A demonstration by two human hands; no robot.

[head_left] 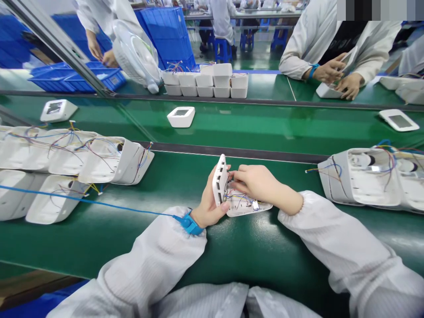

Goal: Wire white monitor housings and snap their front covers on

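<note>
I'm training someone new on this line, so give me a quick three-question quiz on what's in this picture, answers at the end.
1. Multiple choice: which of the wearer's own hands holds up the white panel?
a) the left
b) the right
c) neither

2. True or false: the blue wrist strap is on the same arm as the hand holding that panel.

3. Count: how many white units with screens can be seen lying on the green strip between the two dark rails?

Key: 1. a, the left hand; 2. true; 3. three.
</note>
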